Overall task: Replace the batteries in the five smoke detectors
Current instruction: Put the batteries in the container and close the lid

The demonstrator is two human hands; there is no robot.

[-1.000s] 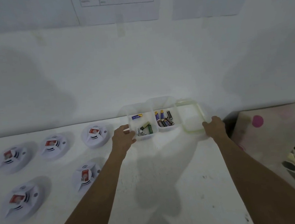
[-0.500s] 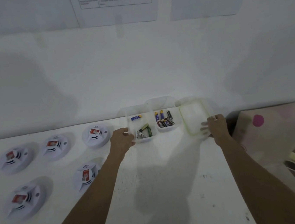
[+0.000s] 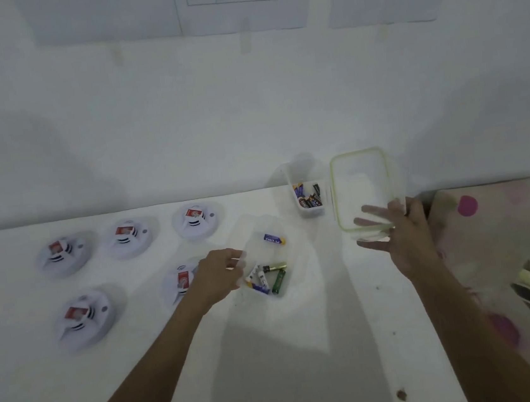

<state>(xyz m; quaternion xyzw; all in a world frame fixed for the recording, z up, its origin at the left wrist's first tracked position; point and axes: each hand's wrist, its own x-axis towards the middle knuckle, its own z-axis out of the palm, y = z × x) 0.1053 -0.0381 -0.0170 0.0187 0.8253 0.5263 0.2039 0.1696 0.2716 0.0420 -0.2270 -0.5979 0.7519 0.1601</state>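
Observation:
Several white smoke detectors lie on the white table (image 3: 306, 345), among them one at the back (image 3: 195, 220), one at the front left (image 3: 80, 316) and one (image 3: 180, 281) partly behind my left wrist. My left hand (image 3: 220, 273) grips the near-left rim of a clear box (image 3: 297, 263) holding several loose batteries (image 3: 270, 274). A second clear box (image 3: 305, 193) with darker batteries stands by the wall. My right hand (image 3: 399, 235) holds a clear lid with a green rim (image 3: 361, 186), tilted upright above the table.
The white wall rises just behind the table, with paper sheets (image 3: 244, 1) taped high up. A patterned cloth (image 3: 509, 239) with pink dots lies beyond the table's right edge.
My left hand has pulled the box of loose batteries toward me, away from the second box. My right hand has lifted the green-rimmed lid off the table and tilted it up.

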